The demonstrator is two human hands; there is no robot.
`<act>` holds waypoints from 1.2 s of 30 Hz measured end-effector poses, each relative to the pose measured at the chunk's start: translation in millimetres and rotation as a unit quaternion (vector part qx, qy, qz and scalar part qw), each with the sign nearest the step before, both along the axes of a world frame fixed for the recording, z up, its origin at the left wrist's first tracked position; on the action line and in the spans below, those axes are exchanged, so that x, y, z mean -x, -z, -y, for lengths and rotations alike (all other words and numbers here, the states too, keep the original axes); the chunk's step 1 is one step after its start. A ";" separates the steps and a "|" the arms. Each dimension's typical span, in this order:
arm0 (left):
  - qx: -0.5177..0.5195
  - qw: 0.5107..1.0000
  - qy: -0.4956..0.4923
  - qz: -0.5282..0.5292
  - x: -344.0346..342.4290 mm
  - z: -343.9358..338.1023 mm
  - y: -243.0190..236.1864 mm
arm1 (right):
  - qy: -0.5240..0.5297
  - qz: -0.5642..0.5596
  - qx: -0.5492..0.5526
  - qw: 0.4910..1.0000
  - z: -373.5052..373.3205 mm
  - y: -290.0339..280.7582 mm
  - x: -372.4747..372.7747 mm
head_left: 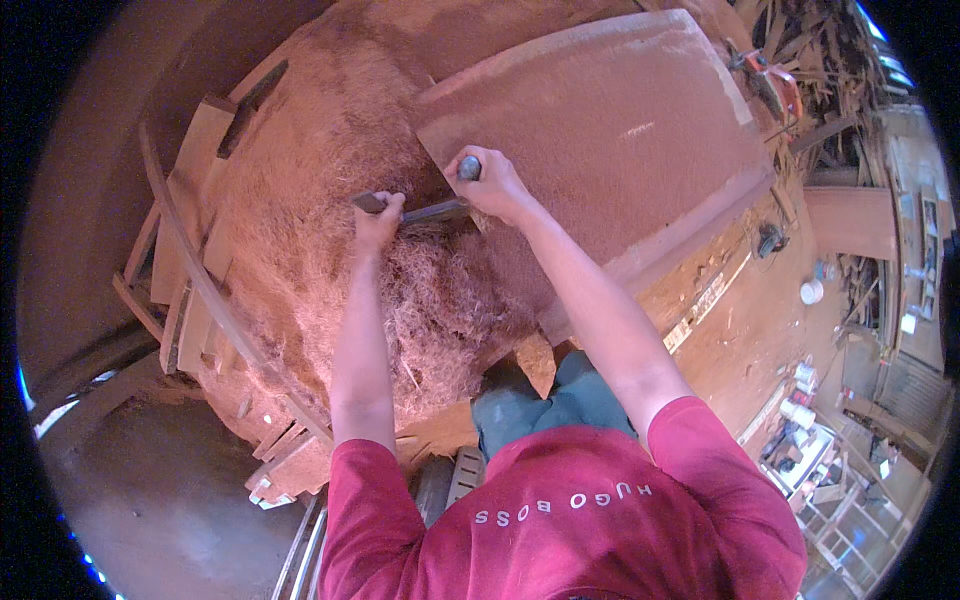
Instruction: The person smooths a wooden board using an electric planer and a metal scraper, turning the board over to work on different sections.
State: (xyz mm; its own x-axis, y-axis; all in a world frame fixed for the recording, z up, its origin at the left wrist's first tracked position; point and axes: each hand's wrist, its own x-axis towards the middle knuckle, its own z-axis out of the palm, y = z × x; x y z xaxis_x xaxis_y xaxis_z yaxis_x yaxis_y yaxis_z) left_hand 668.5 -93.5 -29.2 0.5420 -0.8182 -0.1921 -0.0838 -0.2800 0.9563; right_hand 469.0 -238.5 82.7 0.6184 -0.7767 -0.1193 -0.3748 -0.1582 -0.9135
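Observation:
My left hand (378, 220) is closed around a dark handle, near the middle of the view. My right hand (490, 185) grips an upright handle whose rounded grey end points up. Between the two hands runs a straight metal blade (436, 212), so the tool looks like a drawknife. It lies at the left edge of a broad, dust-covered reddish slab (600, 140). Below the blade and beside my left forearm is a heap of curly, fibrous shavings (430, 300). The blade's cutting edge cannot be made out.
A long curved wooden strip (205, 280) and several boards (190, 150) stand on the left. Wood scraps (810, 60) and an orange-red tool (787, 92) lie at the far right. White buckets (797, 413) stand on the floor at the lower right.

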 end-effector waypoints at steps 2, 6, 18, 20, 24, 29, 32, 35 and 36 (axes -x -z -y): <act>0.010 0.999 -0.034 0.019 -1.7 -13.9 -9.8 | 0.001 0.036 -0.077 0.996 -6.9 3.8 -6.3; 0.028 0.974 -0.133 0.182 22.8 -48.6 -71.7 | -0.023 0.061 -0.122 0.990 -32.4 3.8 1.2; -0.298 0.846 -0.140 0.420 -109.0 -156.3 -49.0 | 0.140 -0.037 -0.070 0.987 -90.7 97.7 240.1; -0.260 0.869 -0.118 0.404 -113.9 -190.4 -40.9 | 0.158 -0.058 -0.023 0.985 -76.9 111.5 299.8; -0.239 0.871 -0.156 0.400 36.6 -120.6 -48.0 | 0.393 -0.116 -0.185 0.893 -38.8 123.1 453.6; -0.080 0.989 -0.071 0.106 282.6 -97.6 -44.5 | 0.503 -0.008 -0.281 0.817 66.4 101.2 521.5; -0.173 0.982 -0.068 -0.025 416.1 -78.0 -40.5 | 0.549 0.057 -0.292 0.781 131.5 124.5 571.5; -0.226 0.902 -0.242 -0.278 479.1 -63.6 14.3 | 0.570 0.010 -0.352 0.743 203.7 144.1 588.2; -0.218 0.832 -0.323 -0.395 496.3 -60.8 11.5 | 0.549 0.034 -0.368 0.750 213.9 148.3 589.6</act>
